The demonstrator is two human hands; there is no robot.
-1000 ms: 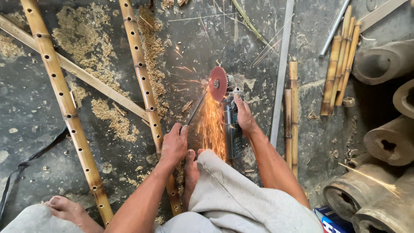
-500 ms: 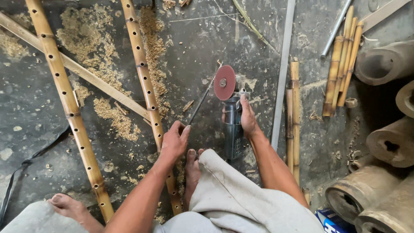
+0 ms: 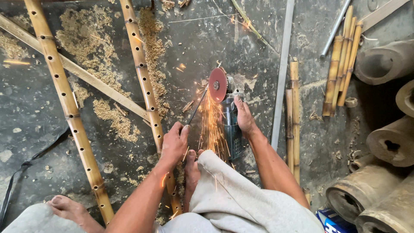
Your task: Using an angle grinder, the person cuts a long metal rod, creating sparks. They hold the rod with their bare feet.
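Observation:
A green-bodied angle grinder (image 3: pixel 231 129) lies on the dark floor, its red disc (image 3: pixel 217 79) upright at the far end. My right hand (image 3: pixel 244 116) rests on the grinder's body and holds it down. My left hand (image 3: pixel 174 141) grips a thin dark metal rod (image 3: pixel 197 107) whose tip meets the disc's edge. Orange sparks (image 3: pixel 211 125) stream from the contact back towards my knee. My bare foot (image 3: pixel 192 174) sits under my left wrist, beside my grey trouser leg (image 3: pixel 233 194).
Two long bamboo poles with drilled holes (image 3: pixel 64 99) (image 3: pixel 144 86) and a flat strip (image 3: pixel 86 75) cross the floor at left, among sawdust piles (image 3: pixel 86 30). Short bamboo sticks (image 3: pixel 293 112) (image 3: pixel 343 60), a grey metal bar (image 3: pixel 282 73) and thick bamboo sections (image 3: pixel 388 142) lie right.
Sparks flew a second ago, stopped half a second ago, and fly again now as the rod tip touches the disc. Both hands keep their places.

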